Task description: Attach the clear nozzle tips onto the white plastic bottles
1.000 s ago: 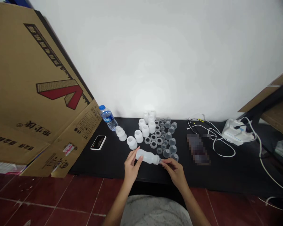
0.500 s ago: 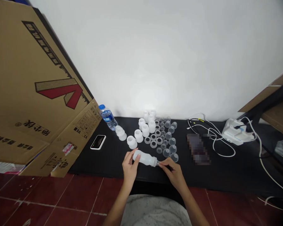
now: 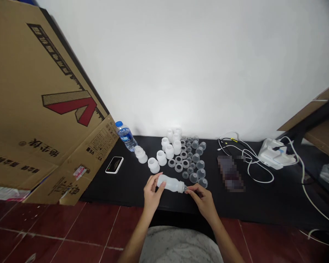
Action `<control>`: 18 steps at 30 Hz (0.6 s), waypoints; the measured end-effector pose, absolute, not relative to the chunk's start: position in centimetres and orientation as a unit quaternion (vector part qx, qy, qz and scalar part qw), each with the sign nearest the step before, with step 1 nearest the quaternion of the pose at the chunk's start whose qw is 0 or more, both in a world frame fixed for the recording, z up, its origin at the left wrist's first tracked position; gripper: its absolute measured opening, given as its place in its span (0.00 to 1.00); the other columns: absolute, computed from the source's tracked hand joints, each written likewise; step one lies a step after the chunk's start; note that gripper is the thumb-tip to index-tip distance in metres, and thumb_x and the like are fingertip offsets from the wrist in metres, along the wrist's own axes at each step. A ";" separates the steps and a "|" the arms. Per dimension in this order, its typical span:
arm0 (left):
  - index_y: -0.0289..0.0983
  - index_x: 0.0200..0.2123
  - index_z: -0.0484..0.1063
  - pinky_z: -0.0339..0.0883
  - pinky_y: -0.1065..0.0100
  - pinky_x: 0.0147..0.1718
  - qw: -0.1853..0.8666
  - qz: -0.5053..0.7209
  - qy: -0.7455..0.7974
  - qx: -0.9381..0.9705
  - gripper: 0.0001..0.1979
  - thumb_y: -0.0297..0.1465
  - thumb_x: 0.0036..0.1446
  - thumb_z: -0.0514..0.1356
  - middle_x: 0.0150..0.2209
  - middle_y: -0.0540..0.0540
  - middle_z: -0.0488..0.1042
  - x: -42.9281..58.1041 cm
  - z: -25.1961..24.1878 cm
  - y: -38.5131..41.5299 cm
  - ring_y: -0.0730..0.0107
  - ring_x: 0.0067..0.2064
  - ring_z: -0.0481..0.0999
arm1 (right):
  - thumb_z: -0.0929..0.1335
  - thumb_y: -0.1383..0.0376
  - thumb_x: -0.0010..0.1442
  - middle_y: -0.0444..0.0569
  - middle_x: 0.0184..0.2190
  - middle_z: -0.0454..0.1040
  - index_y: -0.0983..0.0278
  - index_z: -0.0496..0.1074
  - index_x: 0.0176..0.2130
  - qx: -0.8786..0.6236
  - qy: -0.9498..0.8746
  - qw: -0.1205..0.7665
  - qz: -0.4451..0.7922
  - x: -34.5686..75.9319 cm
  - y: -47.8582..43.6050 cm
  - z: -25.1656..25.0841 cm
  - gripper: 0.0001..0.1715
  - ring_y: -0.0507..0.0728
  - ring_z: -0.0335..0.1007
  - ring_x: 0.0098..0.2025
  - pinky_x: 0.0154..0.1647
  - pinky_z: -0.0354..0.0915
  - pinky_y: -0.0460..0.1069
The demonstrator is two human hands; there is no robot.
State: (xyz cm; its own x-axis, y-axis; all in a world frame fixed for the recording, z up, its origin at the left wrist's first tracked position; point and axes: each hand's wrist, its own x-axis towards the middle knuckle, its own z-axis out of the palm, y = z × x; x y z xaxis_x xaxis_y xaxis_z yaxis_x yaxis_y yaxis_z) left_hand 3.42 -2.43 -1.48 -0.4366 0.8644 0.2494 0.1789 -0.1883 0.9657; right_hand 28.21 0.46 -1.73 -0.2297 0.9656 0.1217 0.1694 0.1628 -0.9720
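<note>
My left hand (image 3: 153, 190) is closed around the base end of a white baby bottle (image 3: 170, 183), which lies nearly level above the black table's front part. At the bottle's right end sits a clear nipple (image 3: 185, 188), its tip pinched between the thumb and fingers of my right hand (image 3: 201, 195). Just behind the bottle stand several white bottles (image 3: 154, 166). To their right lie rows of grey-white rings (image 3: 178, 167), small clear nipples (image 3: 185, 175) and clear domed caps (image 3: 193, 178).
A water bottle (image 3: 126, 137), a stack of white pieces (image 3: 140, 154) and a white-framed phone (image 3: 114, 165) are on the left, beside a large cardboard box (image 3: 71, 146). On the right lie a pixelated dark object (image 3: 230, 173), white cables (image 3: 252, 160) and a white power unit (image 3: 275, 153).
Both hands and the bottle have shifted slightly to the right. My right fingers keep hold of the nipple, which now appears closer against the bottle's neck.
</note>
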 end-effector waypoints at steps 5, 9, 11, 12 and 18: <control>0.39 0.54 0.84 0.80 0.60 0.54 0.292 0.615 0.562 0.470 0.21 0.46 0.64 0.71 0.50 0.39 0.82 3.5 -1.6 -2.6 0.55 0.53 0.83 | 0.66 0.47 0.77 0.48 0.29 0.80 0.59 0.79 0.33 -0.444 -0.664 0.413 0.437 28.2 0.3 -1.6 0.27 0.58 0.77 0.33 0.39 0.69 0.50; 0.39 0.54 0.84 0.80 0.60 0.53 0.295 0.611 0.560 0.475 0.21 0.45 0.64 0.71 0.51 0.39 0.82 3.7 -1.4 -2.7 0.55 0.53 0.83 | 0.63 0.48 0.79 0.45 0.23 0.72 0.59 0.73 0.27 -0.444 -0.683 0.405 0.416 28.0 0.2 -1.4 0.32 0.55 0.70 0.27 0.34 0.66 0.49; 0.39 0.54 0.84 0.80 0.60 0.53 0.294 0.613 0.561 0.473 0.21 0.46 0.63 0.71 0.50 0.38 0.82 3.7 -1.3 -2.7 0.55 0.53 0.83 | 0.62 0.48 0.80 0.44 0.22 0.70 0.59 0.70 0.25 -0.444 -0.686 0.405 0.411 27.9 0.2 -1.3 0.34 0.54 0.68 0.26 0.33 0.64 0.49; 0.39 0.53 0.84 0.80 0.60 0.53 0.294 0.614 0.561 0.471 0.21 0.46 0.63 0.71 0.50 0.38 0.82 3.7 -1.2 -2.7 0.55 0.53 0.84 | 0.61 0.48 0.80 0.44 0.22 0.69 0.59 0.70 0.24 -0.443 -0.686 0.406 0.411 27.9 0.2 -1.2 0.35 0.54 0.68 0.26 0.33 0.64 0.49; 0.39 0.52 0.84 0.80 0.57 0.55 0.290 0.620 0.566 0.459 0.22 0.47 0.63 0.70 0.51 0.38 0.83 3.7 -1.1 -2.5 0.54 0.53 0.85 | 0.73 0.48 0.70 0.49 0.39 0.83 0.58 0.80 0.50 -0.428 -0.650 0.442 0.446 27.9 0.3 -1.5 0.18 0.57 0.76 0.33 0.37 0.73 0.51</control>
